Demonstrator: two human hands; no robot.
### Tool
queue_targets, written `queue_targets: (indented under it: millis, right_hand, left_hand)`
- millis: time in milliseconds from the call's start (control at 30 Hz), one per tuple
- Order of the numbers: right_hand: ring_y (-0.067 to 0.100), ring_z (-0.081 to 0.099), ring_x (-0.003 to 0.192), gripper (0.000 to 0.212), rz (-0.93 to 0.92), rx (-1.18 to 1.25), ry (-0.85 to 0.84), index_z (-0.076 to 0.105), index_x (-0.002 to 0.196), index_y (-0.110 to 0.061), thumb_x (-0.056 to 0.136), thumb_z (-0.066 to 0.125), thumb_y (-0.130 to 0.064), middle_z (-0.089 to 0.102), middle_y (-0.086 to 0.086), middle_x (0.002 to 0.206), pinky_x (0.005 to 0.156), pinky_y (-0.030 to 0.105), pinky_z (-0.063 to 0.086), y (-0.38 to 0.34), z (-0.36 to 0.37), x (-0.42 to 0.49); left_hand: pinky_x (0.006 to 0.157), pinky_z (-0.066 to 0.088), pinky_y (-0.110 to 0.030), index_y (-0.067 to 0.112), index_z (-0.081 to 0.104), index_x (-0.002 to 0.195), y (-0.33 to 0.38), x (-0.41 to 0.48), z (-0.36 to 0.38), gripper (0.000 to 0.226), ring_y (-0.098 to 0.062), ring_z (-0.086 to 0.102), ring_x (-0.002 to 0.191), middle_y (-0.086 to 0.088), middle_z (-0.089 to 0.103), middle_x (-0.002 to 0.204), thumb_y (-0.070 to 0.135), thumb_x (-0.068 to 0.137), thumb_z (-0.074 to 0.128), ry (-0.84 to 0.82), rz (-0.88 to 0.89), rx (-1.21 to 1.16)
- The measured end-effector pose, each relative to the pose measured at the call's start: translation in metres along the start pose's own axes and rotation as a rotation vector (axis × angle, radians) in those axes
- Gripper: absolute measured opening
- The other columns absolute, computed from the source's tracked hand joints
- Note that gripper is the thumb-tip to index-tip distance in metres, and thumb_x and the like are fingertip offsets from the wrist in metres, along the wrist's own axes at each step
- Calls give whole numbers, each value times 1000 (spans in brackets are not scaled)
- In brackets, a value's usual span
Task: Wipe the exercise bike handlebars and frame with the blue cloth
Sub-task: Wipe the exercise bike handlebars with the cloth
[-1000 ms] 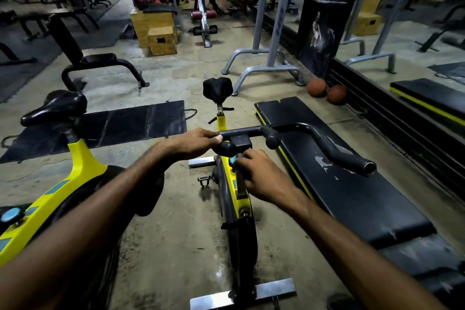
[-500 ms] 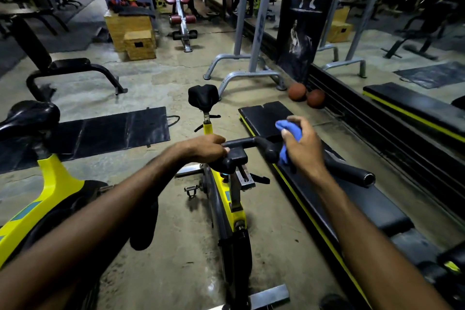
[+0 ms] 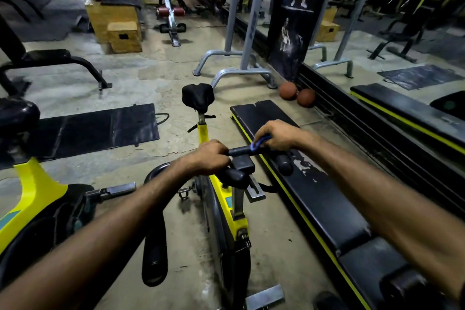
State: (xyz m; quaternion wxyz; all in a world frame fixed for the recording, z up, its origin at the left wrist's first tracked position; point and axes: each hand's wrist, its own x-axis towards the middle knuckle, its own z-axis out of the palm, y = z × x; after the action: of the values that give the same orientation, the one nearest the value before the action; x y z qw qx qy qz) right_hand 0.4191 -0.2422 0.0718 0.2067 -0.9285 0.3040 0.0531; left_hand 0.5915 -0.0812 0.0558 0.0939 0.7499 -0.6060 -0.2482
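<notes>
Blue cloth (image 3: 260, 142) sits bunched under the right-hand grip (image 3: 276, 135). Only a small fold shows, on the side facing the centre clamp block (image 3: 242, 162). The cloth lies against the black crossbar of the handlebars (image 3: 240, 151), just right of that block. The right-hand grip is closed over cloth and bar together, fingers curled across the top. The left-hand grip (image 3: 208, 157) is wrapped round the bar on the other side of the block, knuckles up, holding nothing else.

Two rounded black bar ends point toward the camera below the hands, and a long curved bar drops away lower left. The exercise bike (image 3: 227, 206) has a yellow frame and stands on the concrete floor (image 3: 163, 78), its black saddle (image 3: 198, 97) beyond the hands. A long black padded bench (image 3: 314, 196) with yellow trim and a worn, flaking patch lies just beside the bike on the right. A second yellow bike (image 3: 32, 191) stands at the left edge of the view. A dark floor mat (image 3: 95, 128) lies between the two saddles, and two brown balls (image 3: 297, 94) rest by the mirrored wall.
</notes>
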Motion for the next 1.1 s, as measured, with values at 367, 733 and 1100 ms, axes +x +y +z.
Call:
queue_targets:
  millis: [367, 733, 1100]
  right_hand:
    - [7, 61, 86, 19, 38, -81, -36, 77, 100, -29, 87, 64, -30, 66, -15, 83, 79, 25, 45, -10, -1, 5]
    - [23, 65, 85, 28, 237, 197, -76, 67, 108, -25, 82, 60, -16, 69, 4, 98, 76, 36, 54, 3, -19, -29]
    - [8, 64, 87, 17, 96, -74, -202, 74, 91, -43, 87, 58, -45, 68, -14, 88, 85, 35, 55, -22, -30, -29]
  left_hand:
    - [74, 42, -35, 13, 50, 75, -5, 18, -3, 21, -30, 53, 87, -11, 55, 87, 23, 94, 52, 15, 27, 63]
    - [90, 49, -42, 15, 56, 87, -4, 32, -1, 30, -37, 56, 105, -17, 61, 104, 36, 70, 43, -41, 44, 125]
    - [94, 47, -49, 31, 60, 77, -4, 36, 0, 21, -32, 53, 102, -6, 58, 94, 30, 68, 41, -83, 12, 90]
